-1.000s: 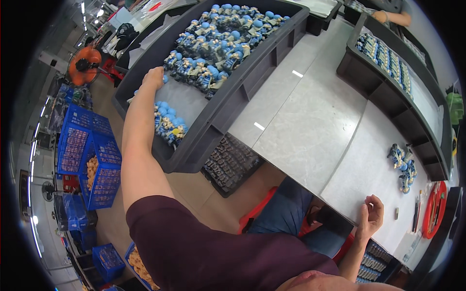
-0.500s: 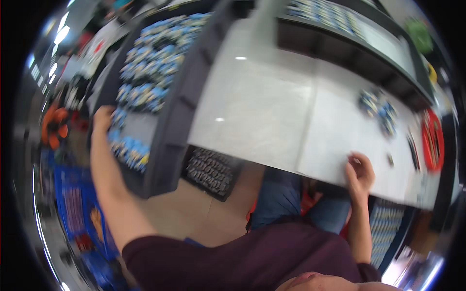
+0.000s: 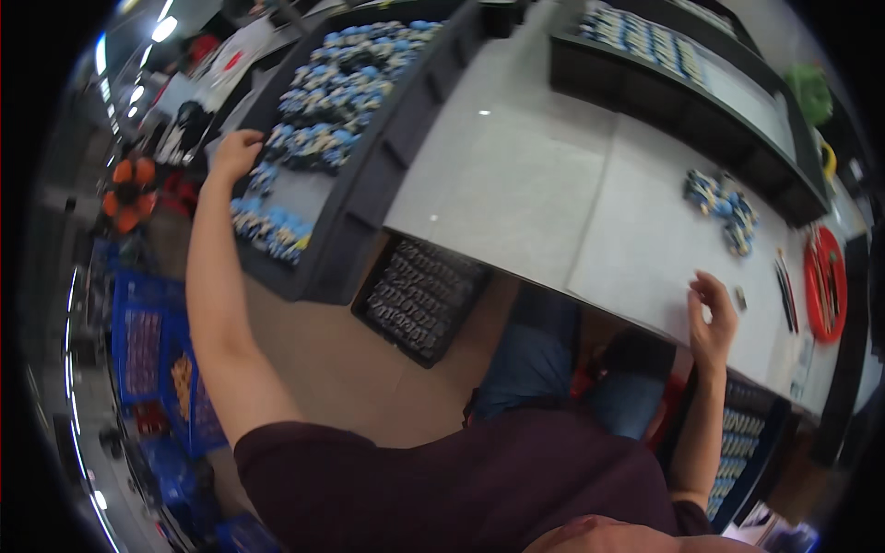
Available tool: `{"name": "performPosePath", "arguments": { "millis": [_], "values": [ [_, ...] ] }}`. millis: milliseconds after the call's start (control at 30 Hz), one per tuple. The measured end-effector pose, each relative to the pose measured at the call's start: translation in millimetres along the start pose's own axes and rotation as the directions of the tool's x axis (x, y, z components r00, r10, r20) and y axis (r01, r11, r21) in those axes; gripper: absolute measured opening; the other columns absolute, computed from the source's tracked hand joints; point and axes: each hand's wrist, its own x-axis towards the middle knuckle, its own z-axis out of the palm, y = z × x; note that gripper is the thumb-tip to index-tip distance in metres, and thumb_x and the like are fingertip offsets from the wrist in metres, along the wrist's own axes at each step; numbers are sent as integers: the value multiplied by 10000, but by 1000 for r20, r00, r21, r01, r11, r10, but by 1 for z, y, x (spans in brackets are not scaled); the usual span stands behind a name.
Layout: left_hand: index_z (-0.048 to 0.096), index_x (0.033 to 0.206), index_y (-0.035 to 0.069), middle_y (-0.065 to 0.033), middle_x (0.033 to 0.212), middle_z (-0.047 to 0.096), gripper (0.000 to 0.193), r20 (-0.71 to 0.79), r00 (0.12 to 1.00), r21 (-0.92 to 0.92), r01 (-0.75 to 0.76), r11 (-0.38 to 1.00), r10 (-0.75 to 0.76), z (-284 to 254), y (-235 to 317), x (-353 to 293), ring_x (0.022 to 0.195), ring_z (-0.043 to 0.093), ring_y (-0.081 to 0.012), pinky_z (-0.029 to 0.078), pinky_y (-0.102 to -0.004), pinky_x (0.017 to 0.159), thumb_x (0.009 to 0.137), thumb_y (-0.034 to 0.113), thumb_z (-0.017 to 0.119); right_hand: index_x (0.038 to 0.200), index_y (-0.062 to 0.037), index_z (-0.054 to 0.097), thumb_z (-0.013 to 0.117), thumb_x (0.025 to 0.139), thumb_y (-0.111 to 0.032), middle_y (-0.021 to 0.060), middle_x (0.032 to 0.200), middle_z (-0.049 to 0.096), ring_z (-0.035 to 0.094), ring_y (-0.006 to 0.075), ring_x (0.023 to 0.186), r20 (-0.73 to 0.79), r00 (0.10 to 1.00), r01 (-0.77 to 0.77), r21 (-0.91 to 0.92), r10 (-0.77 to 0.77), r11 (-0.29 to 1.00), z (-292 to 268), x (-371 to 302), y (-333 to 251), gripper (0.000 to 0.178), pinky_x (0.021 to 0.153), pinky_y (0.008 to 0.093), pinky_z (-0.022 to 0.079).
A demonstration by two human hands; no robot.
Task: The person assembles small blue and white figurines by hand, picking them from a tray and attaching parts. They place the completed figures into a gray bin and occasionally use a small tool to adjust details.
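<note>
My left hand (image 3: 238,152) is at the outer rim of a dark grey crate (image 3: 364,189), its bent fingers closed over that rim. Rows of small blue, cream and black moulded pieces (image 3: 336,92) fill most of this crate; its near part holds fewer, with bare bottom between them. Over the front part of the white table (image 3: 516,175), my right hand (image 3: 714,327) is loosely curved, thumb and fingers apart, holding nothing. Beyond it lies a small cluster of the same pieces (image 3: 724,207). A small short object (image 3: 740,297) lies close to its fingers, too small to name.
Another dark crate (image 3: 664,111) with similar pieces stands at the table's back right. Thin pen-like tools (image 3: 788,290) and a red tray (image 3: 811,313) with tools lie at the right. Below the table are a black crate (image 3: 424,300) and, far left, blue baskets (image 3: 147,350).
The view has shifted, moving the scene up and slightly right. My left hand stays at the crate's rim, a little farther along it. My right hand keeps its loose curve near the table's front.
</note>
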Motion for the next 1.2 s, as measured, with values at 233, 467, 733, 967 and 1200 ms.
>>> {"name": "performPosePath", "arguments": {
  "millis": [233,467,733,967,1200],
  "values": [
    [664,934,28,-143,933,651,235,238,931,103,259,960,-276,19,-35,-13,892,620,-215,463,-308,814,718,26,568,1024,34,568,541,803,39,65,867,596,549,108,777,-122,992,18,-55,-25,998,-5,-19,42,223,739,227,435],
    [615,1077,99,-139,1119,574,321,641,746,425,-148,893,-181,85,-60,12,1059,530,-254,385,-331,935,765,169,584,1012,29,577,553,790,40,57,850,593,517,91,721,-176,984,-34,-50,24,998,-3,-15,46,224,688,211,425],
    [481,1241,131,-114,1304,433,422,523,743,584,45,811,-418,64,-16,-5,1203,406,-323,324,-480,972,825,129,414,993,28,586,559,775,38,56,816,599,524,95,705,-179,983,-56,-128,32,990,1,-17,39,220,674,215,429],
    [548,1115,28,-179,1135,547,368,191,979,302,-132,944,76,61,-78,36,1100,493,-310,386,-376,926,794,207,534,934,25,601,560,741,30,80,793,596,552,120,711,-220,976,-44,-156,9,987,6,-13,32,197,681,228,449],
    [519,1150,-14,-142,1171,534,315,-314,776,121,-538,834,547,-52,218,-100,1098,486,-292,350,-352,942,840,45,511,968,-6,597,621,727,-33,99,835,609,586,179,765,127,992,-6,-99,19,995,-31,10,19,243,681,273,465]
  ]
}}
